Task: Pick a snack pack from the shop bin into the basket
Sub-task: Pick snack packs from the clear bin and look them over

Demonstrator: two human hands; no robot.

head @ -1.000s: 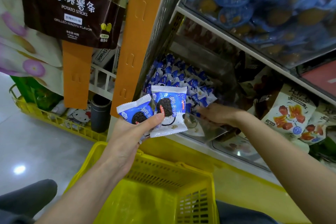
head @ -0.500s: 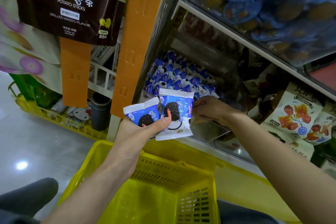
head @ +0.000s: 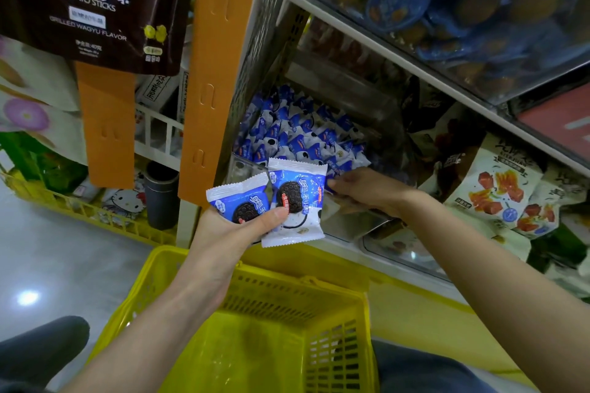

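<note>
Two snack packs held in the left hand (head: pixel 230 239): smaller pack (head: pixel 238 202) on the left, bigger pack (head: pixel 297 198) on the right, edges overlapping, both blue-white with a dark cookie print. They're up in front of the bin (head: pixel 239 166), above the far rim of the basket (head: pixel 319 285), not in it. Left forearm comes up from bottom left, wrist bent back, thumb (head: pixel 271 217) clamped across both pack faces, fingers hidden behind them, so a firm pinch grip on the two. Right arm comes in from the lower right, stretched over the shelf edge, back of the hand up. Right hand (head: pixel 364 191) is at the bin's front lip, fingers curled and pointing left, with a scrap of blue wrapper at the fingertips. The bigger pack hides that spot, so can't tell if it's actually gripping one. Pile of loose packs (head: pixel 297 137) in the clear bin, same kind, too many to count. One yellow basket, low between the person's legs. Around: one brown potato-sticks bag (head: pixel 95 3) hanging upper left, orange post (head: pixel 217 57) beside the bin, bags printed with red cubes (head: pixel 498 188) to the right, blue-lidded cups (head: pixel 447 3) in the tub above.
</note>
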